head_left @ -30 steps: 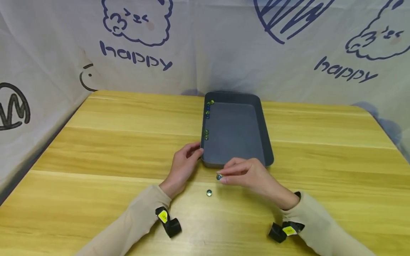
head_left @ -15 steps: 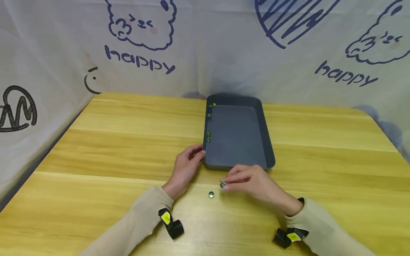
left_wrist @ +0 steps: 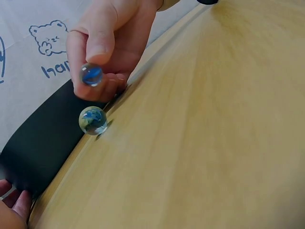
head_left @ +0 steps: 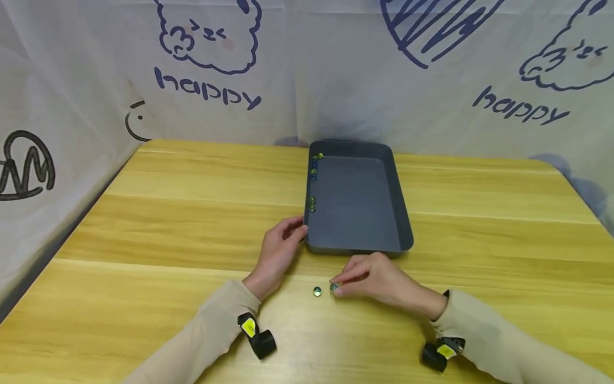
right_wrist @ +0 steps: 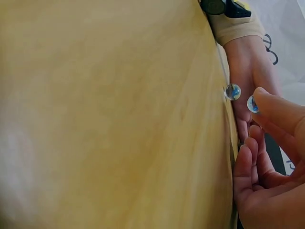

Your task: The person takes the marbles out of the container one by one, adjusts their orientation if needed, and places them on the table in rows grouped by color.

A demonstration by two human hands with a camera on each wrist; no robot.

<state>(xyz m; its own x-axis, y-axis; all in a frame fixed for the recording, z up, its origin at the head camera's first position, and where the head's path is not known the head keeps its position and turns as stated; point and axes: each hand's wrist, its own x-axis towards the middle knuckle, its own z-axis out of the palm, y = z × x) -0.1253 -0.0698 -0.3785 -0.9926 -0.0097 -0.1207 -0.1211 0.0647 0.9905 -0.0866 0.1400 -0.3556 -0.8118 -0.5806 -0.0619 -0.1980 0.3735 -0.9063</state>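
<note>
A clear glass marble with a blue swirl (left_wrist: pixel 92 75) is pinched between the thumb and fingertips of my right hand (head_left: pixel 384 280), low over the table in front of the tray. Just left of it a second glass marble (head_left: pixel 317 292) lies on the wood; in the left wrist view this marble (left_wrist: pixel 93 120) shows blue and yellowish colours inside. My left hand (head_left: pixel 278 253) holds the dark grey rectangular tray (head_left: pixel 355 208) at its near left corner, thumb against the wall. Along the tray's left inner side sit several green, yellow and blue marbles (head_left: pixel 313 205).
The wooden table (head_left: pixel 168 224) extends to both sides of the tray and in front of it. A white cloth (head_left: pixel 345 80) with drawings and the word "happy" hangs behind the table, close to the tray's far end.
My right hand has moved down, away from the tray's near edge, bringing its marble beside the one on the table. My left hand keeps its hold on the tray.
</note>
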